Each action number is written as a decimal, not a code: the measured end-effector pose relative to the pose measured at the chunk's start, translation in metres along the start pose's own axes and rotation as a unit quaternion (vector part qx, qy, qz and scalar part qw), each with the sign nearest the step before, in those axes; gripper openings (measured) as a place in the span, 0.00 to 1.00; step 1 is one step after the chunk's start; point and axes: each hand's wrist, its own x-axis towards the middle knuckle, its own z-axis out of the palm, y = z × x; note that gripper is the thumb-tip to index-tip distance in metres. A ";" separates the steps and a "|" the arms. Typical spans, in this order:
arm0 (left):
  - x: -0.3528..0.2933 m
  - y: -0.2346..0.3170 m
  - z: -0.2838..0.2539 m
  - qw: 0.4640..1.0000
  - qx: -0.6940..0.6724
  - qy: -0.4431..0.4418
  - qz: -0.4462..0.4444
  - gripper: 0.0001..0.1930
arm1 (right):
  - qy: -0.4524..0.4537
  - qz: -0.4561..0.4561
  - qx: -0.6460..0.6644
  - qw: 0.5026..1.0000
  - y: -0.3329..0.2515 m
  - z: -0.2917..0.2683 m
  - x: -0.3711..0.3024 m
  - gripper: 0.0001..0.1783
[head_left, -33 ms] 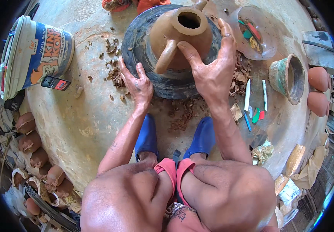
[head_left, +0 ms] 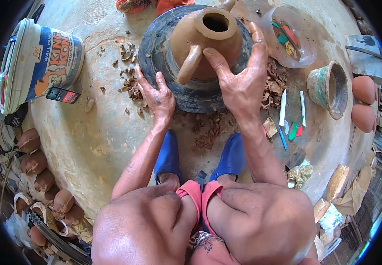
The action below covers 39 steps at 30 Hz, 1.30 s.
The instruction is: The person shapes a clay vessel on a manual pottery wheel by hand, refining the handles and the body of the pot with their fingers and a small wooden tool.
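Note:
A wet brown clay pot [head_left: 224, 40] with a round open mouth and a curved handle [head_left: 190, 64] stands upright on a dark, clay-smeared turntable [head_left: 155, 48]. Part of a second projection [head_left: 227, 5] shows at its far side. My left hand [head_left: 158, 98] lies against the turntable's near left edge, thumb and fingers apart. On the right, my right hand [head_left: 244, 81] is spread beside the pot. Its thumb is against the pot's body near the handle, and its other fingers stretch along the right side. Neither hand is closed round anything.
Clay shavings [head_left: 276, 86] surround the turntable. A paint bucket [head_left: 45, 62] lies at left with a phone [head_left: 63, 95] by it. Right are a clear tub [head_left: 306, 55], white tools [head_left: 283, 108] and a green-stained pot [head_left: 317, 86]. Reddish clay pots [head_left: 34, 162] line the left edge.
My right hand and forearm have shifted very slightly to the left. The pot and my left hand look almost the same.

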 end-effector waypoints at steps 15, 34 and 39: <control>-0.004 -0.002 0.000 1.000 0.014 0.006 0.008 0.35 | -0.051 0.006 0.007 0.999 0.004 -0.001 -0.013 0.69; -0.003 -0.003 0.005 1.000 0.006 0.004 0.019 0.34 | -0.023 -0.032 0.004 0.999 0.020 0.010 -0.037 0.66; -0.002 -0.009 0.006 1.000 0.003 0.001 0.020 0.34 | -0.018 -0.043 0.013 0.999 0.013 0.015 -0.026 0.66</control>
